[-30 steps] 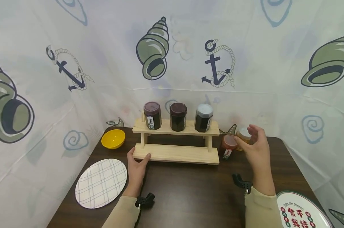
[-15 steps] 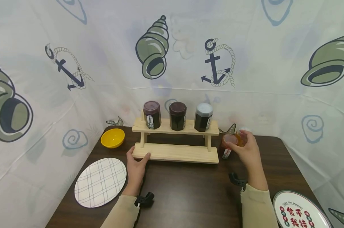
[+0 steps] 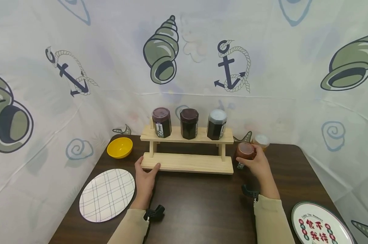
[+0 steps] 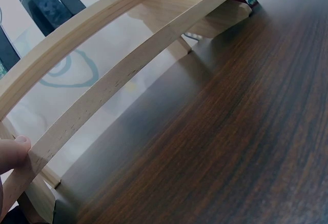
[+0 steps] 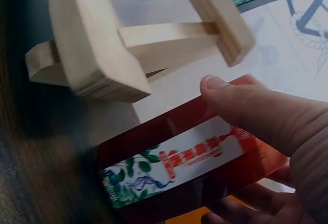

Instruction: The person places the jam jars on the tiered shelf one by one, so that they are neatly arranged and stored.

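A two-tier wooden rack (image 3: 187,162) stands on the dark table (image 3: 202,206) with three dark jars (image 3: 189,123) on its top shelf. My left hand (image 3: 145,176) grips the lower shelf's left front corner, thumb on its edge (image 4: 13,152). Just right of the rack stands a red jar (image 3: 244,152) with a printed label (image 5: 179,165); my right hand (image 3: 256,164) wraps around it, thumb on its front (image 5: 246,103). An orange jar with a white lid (image 3: 261,140) stands behind it.
A yellow bowl (image 3: 120,147) sits at the back left, a plaid plate (image 3: 107,195) at the front left, and a printed plate (image 3: 319,225) at the front right corner. A shell-and-anchor curtain (image 3: 263,61) closes in the table on three sides.
My right hand came down from open above the jars, moved left off the orange jar and closed around the red jar. The left hand has stayed on the rack.
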Demonstrator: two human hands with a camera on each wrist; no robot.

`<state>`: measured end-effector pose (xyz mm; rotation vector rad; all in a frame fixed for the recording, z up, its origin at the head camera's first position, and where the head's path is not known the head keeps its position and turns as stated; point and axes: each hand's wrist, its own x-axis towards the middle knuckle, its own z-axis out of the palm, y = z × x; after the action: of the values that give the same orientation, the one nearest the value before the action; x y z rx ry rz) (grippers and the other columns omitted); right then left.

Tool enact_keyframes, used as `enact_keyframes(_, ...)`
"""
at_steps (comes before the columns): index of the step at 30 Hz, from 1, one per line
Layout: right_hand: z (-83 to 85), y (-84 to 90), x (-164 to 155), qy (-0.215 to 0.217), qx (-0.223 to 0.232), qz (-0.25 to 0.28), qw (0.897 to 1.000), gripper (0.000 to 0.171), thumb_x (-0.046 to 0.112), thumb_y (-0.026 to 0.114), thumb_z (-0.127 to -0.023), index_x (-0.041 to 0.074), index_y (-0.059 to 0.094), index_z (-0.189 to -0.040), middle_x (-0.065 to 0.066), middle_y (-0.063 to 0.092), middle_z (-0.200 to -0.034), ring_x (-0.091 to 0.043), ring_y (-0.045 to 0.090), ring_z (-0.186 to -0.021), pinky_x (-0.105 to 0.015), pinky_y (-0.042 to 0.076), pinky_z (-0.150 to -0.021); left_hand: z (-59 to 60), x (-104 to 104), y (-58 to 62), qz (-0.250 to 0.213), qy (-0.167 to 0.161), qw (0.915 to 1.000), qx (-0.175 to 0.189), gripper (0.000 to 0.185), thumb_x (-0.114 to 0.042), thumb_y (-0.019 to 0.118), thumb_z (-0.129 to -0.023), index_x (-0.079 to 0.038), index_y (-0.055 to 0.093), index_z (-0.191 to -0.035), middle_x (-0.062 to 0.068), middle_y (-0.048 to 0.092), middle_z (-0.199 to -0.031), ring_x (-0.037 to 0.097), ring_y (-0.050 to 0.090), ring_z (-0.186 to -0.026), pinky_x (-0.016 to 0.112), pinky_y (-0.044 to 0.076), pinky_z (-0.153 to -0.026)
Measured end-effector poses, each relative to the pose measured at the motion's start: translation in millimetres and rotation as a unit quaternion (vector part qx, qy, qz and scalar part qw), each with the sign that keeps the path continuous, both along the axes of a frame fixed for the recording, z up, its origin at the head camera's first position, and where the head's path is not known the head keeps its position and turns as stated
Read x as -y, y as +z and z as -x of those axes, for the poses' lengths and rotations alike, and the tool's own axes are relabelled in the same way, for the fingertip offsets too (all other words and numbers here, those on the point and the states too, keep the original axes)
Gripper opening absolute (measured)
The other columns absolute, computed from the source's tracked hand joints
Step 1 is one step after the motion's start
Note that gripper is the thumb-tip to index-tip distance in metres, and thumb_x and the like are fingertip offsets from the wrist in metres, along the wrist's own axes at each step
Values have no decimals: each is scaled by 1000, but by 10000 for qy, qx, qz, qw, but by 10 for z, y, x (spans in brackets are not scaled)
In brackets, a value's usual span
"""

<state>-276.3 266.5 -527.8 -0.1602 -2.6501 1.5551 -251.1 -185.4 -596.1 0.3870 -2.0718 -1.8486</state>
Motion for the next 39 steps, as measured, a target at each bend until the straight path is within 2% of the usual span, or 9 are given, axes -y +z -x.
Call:
enact_keyframes(8,31,-74,22,-58,147,-75,9998,97,23,89,-92,-3,28,-163,-32,42,-164,-50,45,-152,-64,41,-125,-10,6,6,9,-64,10000,39,96,-29,86,-96,-12,26,-169,19,34,-175,39,34,-161,61,23,-134)
enact_keyframes(15,58,-140,25,-74,236,-270,9993,100,24,89,-92,-4,27,-165,-33,42,-165,-52,42,-154,-67,36,-126,5,14,-9,-4,-58,10000,-58,94,-28,86,-96,-12,28,-168,20,35,-174,38,34,-160,61,25,-133)
enact_keyframes(23,60,-206,42,-379,-67,-405,9984,91,25,89,-91,-3,38,-160,-31,51,-158,-48,50,-147,-65,43,-121,5,5,-9,-14,-56,10000,-48,94,-28,86,-96,-11,28,-168,20,34,-174,39,34,-161,61,24,-133)
enact_keyframes(32,60,-224,65,-512,-151,-388,9978,90,24,90,-91,-3,38,-159,-31,52,-157,-47,51,-145,-64,44,-120,-8,-4,8,-63,-61,10000,-14,96,-28,86,-96,-13,27,-169,19,34,-175,38,34,-161,60,23,-134)
enact_keyframes(39,49,-241,68,-713,-302,-283,9966,86,26,92,-89,-4,45,-155,-30,57,-152,-44,57,-136,-60,51,-110,-3,3,16,-34,-45,10000,56,95,-28,86,-97,-12,27,-169,19,34,-175,38,34,-161,60,23,-134)
